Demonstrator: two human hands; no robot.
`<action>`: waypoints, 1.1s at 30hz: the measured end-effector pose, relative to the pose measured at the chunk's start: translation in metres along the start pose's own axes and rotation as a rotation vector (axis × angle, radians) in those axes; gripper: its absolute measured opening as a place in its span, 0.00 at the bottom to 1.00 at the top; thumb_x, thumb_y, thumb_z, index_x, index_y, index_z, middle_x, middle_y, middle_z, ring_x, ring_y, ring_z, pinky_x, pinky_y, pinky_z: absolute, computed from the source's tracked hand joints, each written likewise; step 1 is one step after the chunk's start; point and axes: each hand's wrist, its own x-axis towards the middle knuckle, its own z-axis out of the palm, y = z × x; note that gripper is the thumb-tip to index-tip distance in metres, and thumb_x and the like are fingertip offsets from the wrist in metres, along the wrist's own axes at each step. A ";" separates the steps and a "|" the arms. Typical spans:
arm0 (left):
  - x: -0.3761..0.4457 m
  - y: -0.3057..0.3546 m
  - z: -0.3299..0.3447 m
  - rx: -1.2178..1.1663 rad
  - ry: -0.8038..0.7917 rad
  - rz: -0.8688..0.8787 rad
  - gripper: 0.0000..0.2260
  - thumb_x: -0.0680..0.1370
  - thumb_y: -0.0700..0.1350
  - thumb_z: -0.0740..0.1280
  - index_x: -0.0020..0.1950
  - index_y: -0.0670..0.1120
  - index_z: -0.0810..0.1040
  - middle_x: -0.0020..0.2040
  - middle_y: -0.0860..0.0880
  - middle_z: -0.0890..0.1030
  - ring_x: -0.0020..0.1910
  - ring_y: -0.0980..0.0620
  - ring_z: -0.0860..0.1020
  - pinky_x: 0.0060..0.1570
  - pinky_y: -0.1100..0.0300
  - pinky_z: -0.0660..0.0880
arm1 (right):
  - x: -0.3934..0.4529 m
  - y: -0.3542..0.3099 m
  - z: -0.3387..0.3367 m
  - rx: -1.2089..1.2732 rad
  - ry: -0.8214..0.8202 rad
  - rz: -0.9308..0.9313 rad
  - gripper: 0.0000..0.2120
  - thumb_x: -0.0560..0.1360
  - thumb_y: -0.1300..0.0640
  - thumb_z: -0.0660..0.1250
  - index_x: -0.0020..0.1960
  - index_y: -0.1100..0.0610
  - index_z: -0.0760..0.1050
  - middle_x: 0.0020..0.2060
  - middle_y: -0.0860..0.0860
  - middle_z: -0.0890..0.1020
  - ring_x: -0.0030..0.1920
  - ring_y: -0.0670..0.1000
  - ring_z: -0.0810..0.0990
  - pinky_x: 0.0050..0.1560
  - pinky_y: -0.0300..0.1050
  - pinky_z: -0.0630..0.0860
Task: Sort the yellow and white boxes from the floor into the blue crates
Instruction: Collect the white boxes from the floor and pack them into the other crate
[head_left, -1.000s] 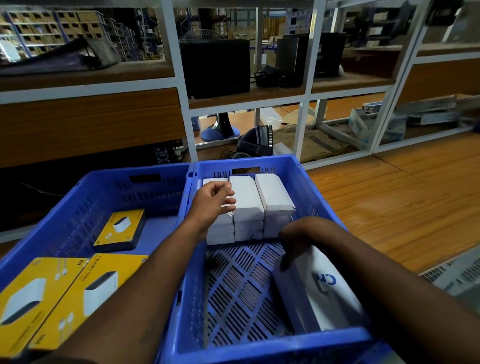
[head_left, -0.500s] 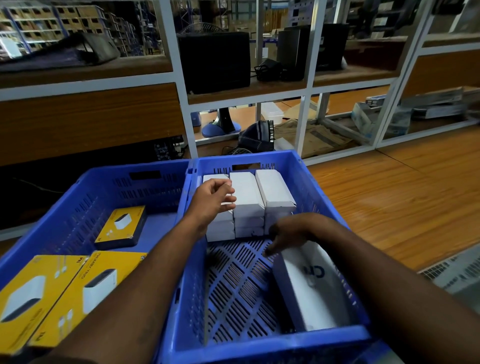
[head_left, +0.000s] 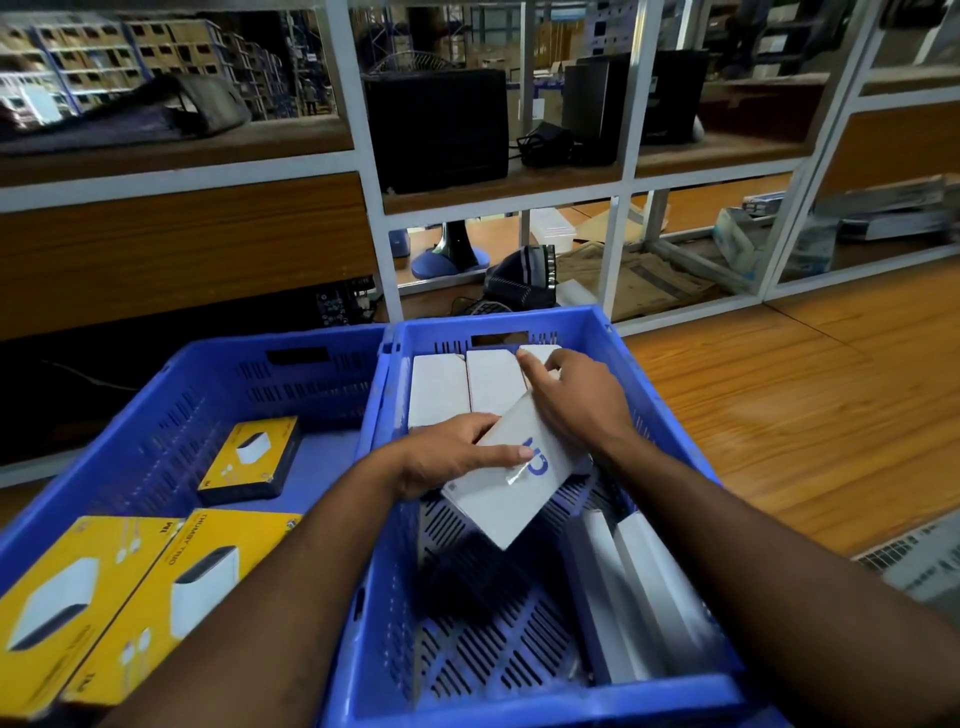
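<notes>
Since half a second ago I see the white box (head_left: 511, 480) lifted off the right crate (head_left: 644, 395) wall and both hands on it. It hangs tilted above the crate floor, long axis running from near-left up to far-right, logo face up. Left hand (head_left: 457, 454) lies flat, fingers extended across its top; right hand (head_left: 574, 397) curls over the far end, gripping it.
</notes>
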 end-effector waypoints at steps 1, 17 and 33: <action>0.001 -0.002 -0.001 0.017 0.001 -0.002 0.18 0.78 0.48 0.72 0.66 0.44 0.77 0.60 0.44 0.84 0.58 0.42 0.83 0.59 0.47 0.80 | 0.001 0.001 0.001 0.035 -0.013 0.016 0.26 0.77 0.31 0.53 0.39 0.52 0.74 0.37 0.48 0.81 0.42 0.54 0.79 0.42 0.49 0.74; -0.007 0.009 -0.024 -0.815 0.086 0.005 0.18 0.85 0.49 0.56 0.69 0.39 0.74 0.71 0.31 0.72 0.43 0.43 0.84 0.38 0.51 0.83 | 0.004 0.004 -0.001 0.706 -0.256 -0.005 0.34 0.74 0.71 0.55 0.75 0.48 0.66 0.70 0.49 0.72 0.69 0.50 0.71 0.61 0.44 0.76; -0.002 0.002 -0.028 -0.669 0.106 0.201 0.29 0.79 0.65 0.61 0.73 0.49 0.74 0.73 0.43 0.75 0.74 0.42 0.71 0.73 0.37 0.65 | -0.002 0.004 -0.012 0.659 -0.307 -0.165 0.14 0.74 0.52 0.74 0.57 0.55 0.79 0.48 0.48 0.85 0.49 0.43 0.83 0.47 0.38 0.78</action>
